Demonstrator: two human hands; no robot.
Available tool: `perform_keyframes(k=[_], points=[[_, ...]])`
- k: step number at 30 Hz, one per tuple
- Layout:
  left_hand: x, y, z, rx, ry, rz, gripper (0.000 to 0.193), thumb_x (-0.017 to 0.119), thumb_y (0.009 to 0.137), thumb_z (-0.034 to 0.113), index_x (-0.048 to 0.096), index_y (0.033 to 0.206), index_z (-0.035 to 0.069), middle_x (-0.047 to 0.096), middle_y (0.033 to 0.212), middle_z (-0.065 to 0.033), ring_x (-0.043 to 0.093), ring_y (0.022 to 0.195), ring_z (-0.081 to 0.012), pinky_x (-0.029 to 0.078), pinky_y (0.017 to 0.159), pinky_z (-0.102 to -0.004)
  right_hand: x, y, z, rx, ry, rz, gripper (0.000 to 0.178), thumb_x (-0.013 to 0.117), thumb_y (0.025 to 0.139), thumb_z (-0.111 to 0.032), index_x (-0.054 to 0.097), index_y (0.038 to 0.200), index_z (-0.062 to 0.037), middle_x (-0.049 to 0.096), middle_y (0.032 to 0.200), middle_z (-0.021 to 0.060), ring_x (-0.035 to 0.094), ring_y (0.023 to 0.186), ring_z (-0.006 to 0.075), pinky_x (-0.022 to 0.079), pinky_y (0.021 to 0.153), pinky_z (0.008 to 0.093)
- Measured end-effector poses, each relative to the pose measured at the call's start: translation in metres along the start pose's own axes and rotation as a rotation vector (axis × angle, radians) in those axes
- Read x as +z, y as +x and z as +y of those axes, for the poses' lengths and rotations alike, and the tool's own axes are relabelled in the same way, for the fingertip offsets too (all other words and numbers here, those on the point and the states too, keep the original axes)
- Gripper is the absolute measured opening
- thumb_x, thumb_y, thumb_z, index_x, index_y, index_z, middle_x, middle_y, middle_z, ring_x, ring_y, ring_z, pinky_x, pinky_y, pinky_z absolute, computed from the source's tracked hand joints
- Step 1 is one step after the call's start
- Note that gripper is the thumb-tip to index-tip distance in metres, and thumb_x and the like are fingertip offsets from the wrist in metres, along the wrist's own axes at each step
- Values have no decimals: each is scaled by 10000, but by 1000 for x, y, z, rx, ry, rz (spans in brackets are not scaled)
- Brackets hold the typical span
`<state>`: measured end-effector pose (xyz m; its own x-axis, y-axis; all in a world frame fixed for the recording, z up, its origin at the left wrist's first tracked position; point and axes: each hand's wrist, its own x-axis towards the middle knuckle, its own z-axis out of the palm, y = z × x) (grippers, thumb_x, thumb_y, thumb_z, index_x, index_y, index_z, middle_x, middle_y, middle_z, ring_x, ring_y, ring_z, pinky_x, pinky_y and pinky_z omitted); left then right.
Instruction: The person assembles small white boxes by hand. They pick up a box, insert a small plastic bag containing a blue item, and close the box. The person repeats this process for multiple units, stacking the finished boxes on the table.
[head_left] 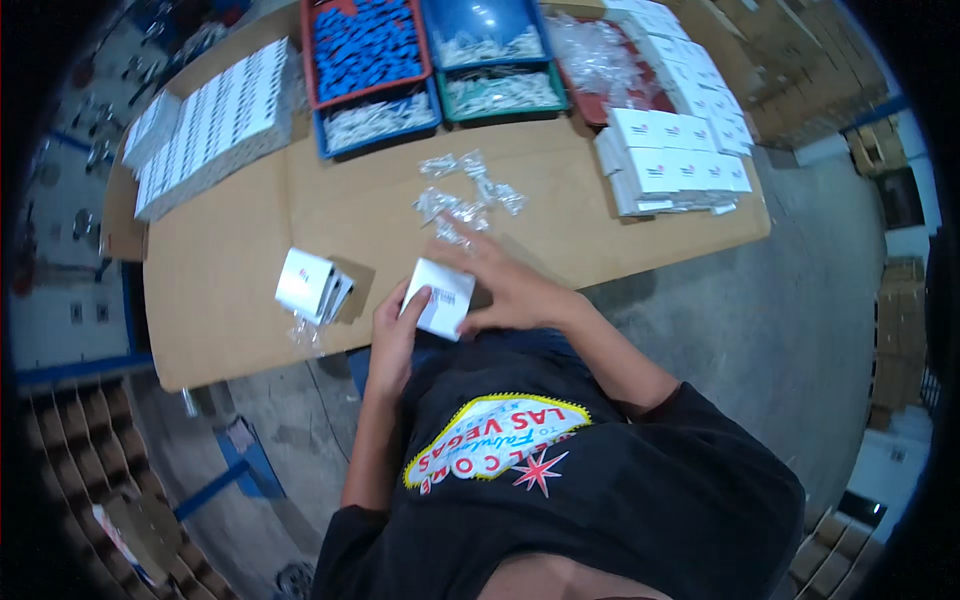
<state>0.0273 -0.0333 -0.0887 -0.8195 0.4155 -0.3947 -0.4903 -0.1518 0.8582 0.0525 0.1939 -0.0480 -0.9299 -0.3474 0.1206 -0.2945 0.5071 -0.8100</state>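
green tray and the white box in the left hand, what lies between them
In the head view, clear plastic packets lie between them, with the right hand nearer the white box.

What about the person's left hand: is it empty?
No, the left hand holds a small white square cardboard box, its thumb lying on the printed face.

The small box is white with dark print, on a tan-brown bench. A red tray brims with bright blue pieces; a blue tray and a green tray hold whitish ones. The right-hand box stack is white with blurred marks, perhaps red and dark blue. The black shirt carries a yellow-edged white emblem and a red star.
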Motion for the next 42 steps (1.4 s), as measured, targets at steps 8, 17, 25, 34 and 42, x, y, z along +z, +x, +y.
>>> perform_keyframes(k=[8, 17, 25, 34, 42], points=[[16, 10, 7, -69, -14, -203, 589, 650, 1023, 202, 412, 1528, 13, 707, 1218, -123, 702, 996, -147, 547, 852, -247, -37, -25, 11, -25, -34, -40, 803, 882, 714, -303, 554, 1398, -40, 567, 1378, 190, 513, 1326, 367, 402, 1125, 450], [21, 5, -5, -29, 194, -135, 524, 604, 1047, 272, 469, 1499, 47, 675, 1318, -130, 683, 977, -127, 537, 861, -261, -199, -96, 129, 314, -586, 1050, 654, 881, 775, -421, 651, 1264, -52, 689, 1194, 162, 658, 1130, 311, 510, 978, 416], [29, 4, 0, 134, 306, -40, 416, 600, 1046, 230, 555, 1416, 46, 702, 1245, -93, 664, 926, -114, 508, 838, -261, -300, -132, 220, 759, -938, 1088, 580, 813, 786, -561, 719, 1160, -129, 660, 1169, 182, 600, 1175, 386, 482, 960, 517], [-5, -24, 8, 589, 642, 283, 421, 636, 972, 47, 543, 1377, -21, 661, 1233, -131, 614, 1069, -188, 485, 938, -328, -298, -123, 240, 855, -1228, 1031, 623, 684, 861, -669, 753, 1218, -163, 541, 1438, 191, 458, 1380, 370, 334, 1097, 628], [-84, -11, 25, 836, 1094, 819, 1034, 897, 741, 253, 309, 1551, -4, 357, 1559, -228, 365, 1432, -400, 318, 1152, -510, -203, -63, 163, 231, -758, 1014, 261, 721, 944, -249, 727, 1099, -39, 731, 1127, 143, 668, 1097, 314, 485, 985, 418]])
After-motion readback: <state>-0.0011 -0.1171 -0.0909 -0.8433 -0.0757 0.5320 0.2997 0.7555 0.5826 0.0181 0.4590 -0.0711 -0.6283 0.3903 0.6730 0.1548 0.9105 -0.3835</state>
